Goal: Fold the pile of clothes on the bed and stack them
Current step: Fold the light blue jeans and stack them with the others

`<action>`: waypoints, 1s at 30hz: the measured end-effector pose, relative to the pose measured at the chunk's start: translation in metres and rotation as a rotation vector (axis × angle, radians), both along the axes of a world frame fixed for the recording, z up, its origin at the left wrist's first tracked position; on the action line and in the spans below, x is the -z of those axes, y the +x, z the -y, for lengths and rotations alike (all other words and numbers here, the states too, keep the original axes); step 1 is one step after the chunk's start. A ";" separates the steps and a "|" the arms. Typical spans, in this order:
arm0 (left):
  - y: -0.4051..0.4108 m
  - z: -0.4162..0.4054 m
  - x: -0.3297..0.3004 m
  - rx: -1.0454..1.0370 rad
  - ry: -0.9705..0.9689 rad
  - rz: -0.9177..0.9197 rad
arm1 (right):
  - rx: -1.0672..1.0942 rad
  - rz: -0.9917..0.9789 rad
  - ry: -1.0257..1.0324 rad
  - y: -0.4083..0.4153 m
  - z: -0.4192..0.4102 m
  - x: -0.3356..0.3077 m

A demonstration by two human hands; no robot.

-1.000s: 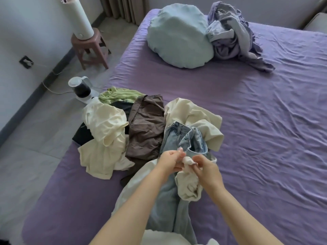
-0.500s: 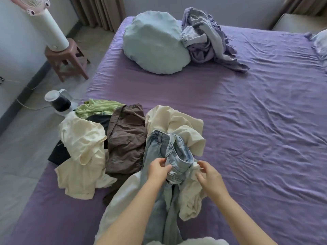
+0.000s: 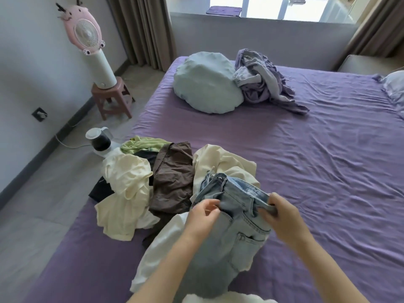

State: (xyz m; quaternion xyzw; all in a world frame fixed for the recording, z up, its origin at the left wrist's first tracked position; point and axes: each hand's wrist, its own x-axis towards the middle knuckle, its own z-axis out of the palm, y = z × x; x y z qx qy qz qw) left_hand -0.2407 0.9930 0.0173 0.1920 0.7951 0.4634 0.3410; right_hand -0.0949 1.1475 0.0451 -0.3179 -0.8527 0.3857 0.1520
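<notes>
The jeans lie near the bed's near edge, on the right of the pile, with the waistband lifted and spread between both hands. The right hand grips the right end of the waistband, fingers curled round the denim. The left hand pinches the left end between thumb and fingertips; the remaining fingers are loosely bent. The legs hang toward the person over a white garment.

Step in hand, as judged: picking the first garment out of the pile and finding its waistband. No folded stack is visible, so the task appears barely started.

Next move: lift the jeans clear, shake the legs straight, then lay them flat on the open sheet to the right. Risk: the legs may drag the white garment along.

Left of the jeans lie a brown piece, two cream tops, a green top and a dark piece. Far off sit a pillow and a crumpled lilac cloth.
</notes>
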 end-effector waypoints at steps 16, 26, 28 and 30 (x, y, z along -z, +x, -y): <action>0.050 -0.083 -0.173 0.989 -0.019 -0.315 | -0.039 -0.307 -0.038 0.124 0.003 -0.138; 0.100 -0.074 -0.202 0.971 -0.043 -0.448 | 0.025 -0.346 0.113 0.223 -0.026 -0.204; 0.117 -0.075 -0.214 0.949 -0.010 -0.499 | -0.027 -0.227 0.226 0.241 -0.035 -0.208; 0.137 -0.079 -0.227 0.896 0.004 -0.578 | -0.076 -0.109 0.266 0.256 -0.043 -0.205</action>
